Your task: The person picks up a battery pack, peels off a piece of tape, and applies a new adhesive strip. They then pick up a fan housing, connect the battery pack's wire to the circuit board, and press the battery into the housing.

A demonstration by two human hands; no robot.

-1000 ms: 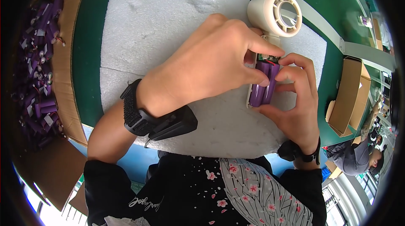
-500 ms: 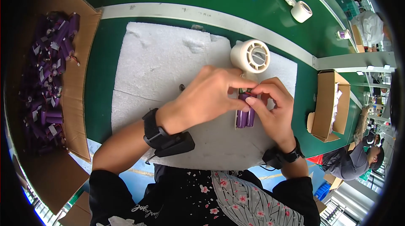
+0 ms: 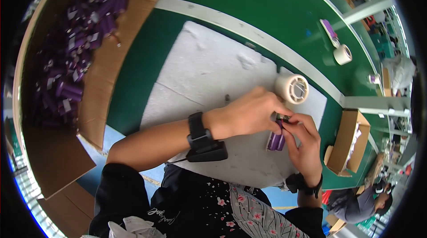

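A white round fan-like housing [image 3: 291,88] with a slotted end lies on a white foam sheet [image 3: 209,69]. Just below it, toward me, is a purple battery pack [image 3: 276,142] of two cells side by side, seated in a narrow white shell. My left hand [image 3: 253,112] reaches across from the left, its thumb and fingers closed at the pack's upper end. From the right, my right hand [image 3: 306,142] pinches with thumb and forefinger at that same end. Dark wire and a small greenish part show between the fingertips; the rest there is hidden.
A large cardboard box [image 3: 118,56] full of purple battery packs stands at the left. At the right is a smaller cardboard box [image 3: 356,142] with white pieces. Another white housing [image 3: 342,54] with a purple pack lies farther back. A person [image 3: 362,204] sits at the right.
The whole view has turned, so the bench things appear shifted, mostly rightward and lower. Both hands stay at the pack's upper end, and their fingers have drawn closer together.
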